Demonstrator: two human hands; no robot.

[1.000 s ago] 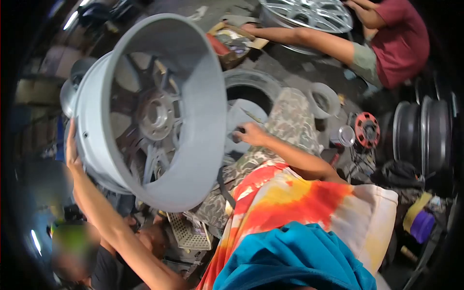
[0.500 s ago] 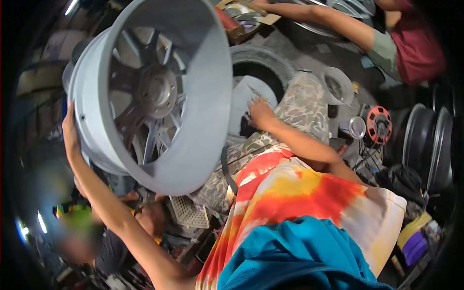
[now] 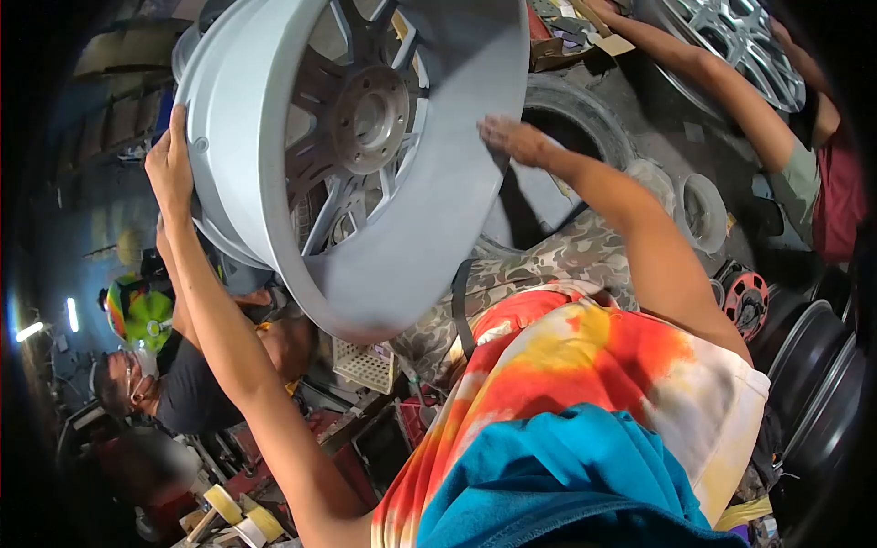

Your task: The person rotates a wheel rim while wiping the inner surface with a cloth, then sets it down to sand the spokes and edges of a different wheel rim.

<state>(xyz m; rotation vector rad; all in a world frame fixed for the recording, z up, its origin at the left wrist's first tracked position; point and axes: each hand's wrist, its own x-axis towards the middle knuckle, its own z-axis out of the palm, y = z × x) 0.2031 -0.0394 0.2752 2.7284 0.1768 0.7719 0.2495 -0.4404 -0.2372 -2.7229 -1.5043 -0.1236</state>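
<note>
Okay so the left hand [image 3: 171, 169] is on the outer wall of this big grey wheel rim [image 3: 448, 173], fingers up along the side, and as far as I can see it's doing the holding. The right hand [image 3: 513, 139] is over by the other edge of the barrel, fingers loosely reaching out but blurry. Can't tell if it's touching the metal or pinching anything.

The rim is tipped up over the lap, open back toward the wearer, spokes at the far side. I'd call this step steadying the rim with one hand while the other works around the inside. From here, any turn or touch inside would need a firm left-side hold, since it's bulky and could roll or tip, plus a light right hand on that smooth grey surface.

Just past the right hand there's a tire [image 3: 594, 114] lying on the floor, next to the camo trouser leg [image 3: 585, 242]. Beside the knee, a pale tub [image 3: 703, 215]; further out, a red reel [image 3: 747, 301] and some dark rims [image 3: 808, 365]. Little plastic basket [image 3: 361, 365] below the big rim. Across the way, a co-worker's bare leg [image 3: 731, 87] is up against a spoked wheel [image 3: 744, 46], and someone in a dark shirt [image 3: 196, 393] is off on the left.
</note>
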